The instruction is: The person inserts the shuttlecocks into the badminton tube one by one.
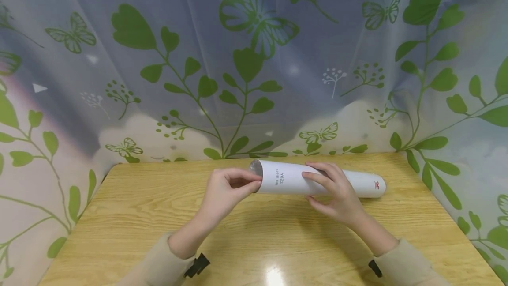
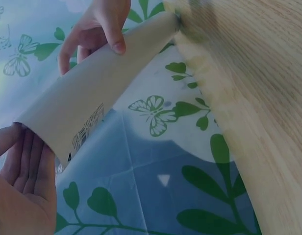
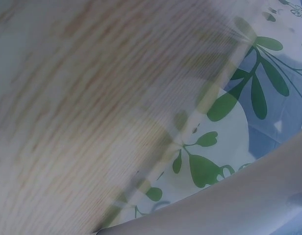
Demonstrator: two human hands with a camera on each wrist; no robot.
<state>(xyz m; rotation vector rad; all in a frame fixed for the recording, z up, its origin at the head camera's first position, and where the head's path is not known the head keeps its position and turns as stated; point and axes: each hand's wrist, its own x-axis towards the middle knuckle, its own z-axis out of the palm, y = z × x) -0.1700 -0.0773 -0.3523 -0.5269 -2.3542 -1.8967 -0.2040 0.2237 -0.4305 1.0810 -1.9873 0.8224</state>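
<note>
A long white tube [image 1: 291, 178], printed with "Y623" and a small red mark, lies across in front of me. Its open mouth faces left and shows a silvery, crinkled inside [image 1: 255, 167]. At that mouth my left hand [image 1: 226, 191] pinches with thumb and fingers; its fingertips [image 2: 31, 139] reach just inside the rim, where their exact hold is partly hidden. My right hand [image 1: 335, 193] grips the tube around its middle, fingers on the far side and thumb on the near side. In the left wrist view a barcode [image 2: 87, 128] shows on the tube.
A wooden table [image 1: 151, 206] lies beneath the hands. Behind it and along both sides hangs a curtain [image 1: 198, 114] printed with green leaves and butterflies. The tube is close to the table's back edge.
</note>
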